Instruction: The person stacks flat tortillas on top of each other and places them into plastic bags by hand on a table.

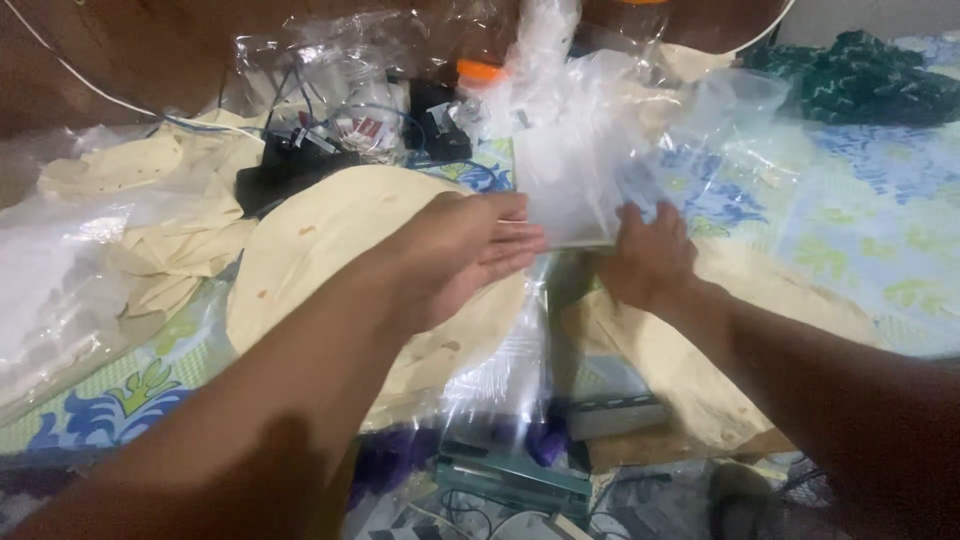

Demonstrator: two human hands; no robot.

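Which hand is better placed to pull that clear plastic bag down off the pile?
Probably the right hand: its fingers already touch the clear plastic bag at its lower edge. The left hand lies flat beside it, fingers extended.

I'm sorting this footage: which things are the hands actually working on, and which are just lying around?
In hand:
left hand and right hand on the clear plastic bag

Lying about:
round cream flatbreads
bag of cables
dark green cloth
floral sheet
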